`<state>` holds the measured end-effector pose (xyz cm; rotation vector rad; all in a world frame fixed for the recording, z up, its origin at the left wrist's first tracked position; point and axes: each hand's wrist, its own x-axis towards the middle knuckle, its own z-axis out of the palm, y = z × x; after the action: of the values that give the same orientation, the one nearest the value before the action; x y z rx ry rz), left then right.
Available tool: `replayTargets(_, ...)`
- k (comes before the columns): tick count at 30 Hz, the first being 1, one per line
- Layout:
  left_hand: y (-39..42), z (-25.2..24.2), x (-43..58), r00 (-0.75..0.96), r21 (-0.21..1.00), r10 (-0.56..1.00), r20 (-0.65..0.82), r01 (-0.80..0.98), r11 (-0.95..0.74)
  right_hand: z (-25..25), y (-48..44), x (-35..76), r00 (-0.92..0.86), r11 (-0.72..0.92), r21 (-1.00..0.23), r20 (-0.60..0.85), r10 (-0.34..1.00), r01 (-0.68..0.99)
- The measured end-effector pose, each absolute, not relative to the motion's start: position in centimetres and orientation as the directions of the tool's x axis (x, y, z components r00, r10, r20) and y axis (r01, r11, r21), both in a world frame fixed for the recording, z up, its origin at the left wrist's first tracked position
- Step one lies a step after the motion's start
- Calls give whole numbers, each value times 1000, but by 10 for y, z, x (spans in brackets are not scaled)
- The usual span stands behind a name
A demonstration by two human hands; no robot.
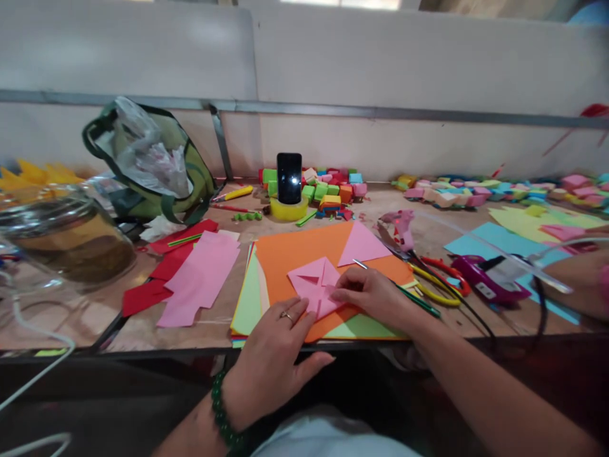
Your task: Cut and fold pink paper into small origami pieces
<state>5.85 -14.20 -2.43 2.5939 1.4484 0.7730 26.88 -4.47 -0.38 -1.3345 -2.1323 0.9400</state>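
Both hands on a folded pink paper [316, 291] near the desk's [216, 325] front edge

The paper lies on a stack of coloured sheets [278, 251], an orange one uppermost. The left hand [278, 343] is open, fingers extended and their tips resting on the paper's lower left part, thumb held apart. The right hand [370, 293] has thumb and forefinger brought together, pinching the paper's right side. A pink triangle [361, 245] lies at the stack's back right corner. Pink sheets [200, 279] lie left of the stack; toward the desk's back edge, a phone [289, 178] stands upright at a yellow tape roll [288, 211].
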Motion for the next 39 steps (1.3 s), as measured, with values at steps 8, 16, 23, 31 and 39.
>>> replayTargets(8,-142,-33,57,418,305,731,540,712,-633,-14,-40,265,-418,314,-696,23,908,645)
replayTargets(16,-139,-24,60,416,336,745,522,702,-628,-16,-42,265,-369,285,-693,30,929,662)
replayTargets(23,-139,-20,62,445,297,753,484,726,-620,-17,-45,265,-349,286,-681,47,936,674)
replayTargets(31,-141,-22,62,437,327,791,429,741,-587,-19,-45,263,-348,313,-650,79,934,693)
replayTargets(39,-139,-17,63,458,372,825,333,740,-561,-16,-46,261,-365,344,-605,95,926,718)
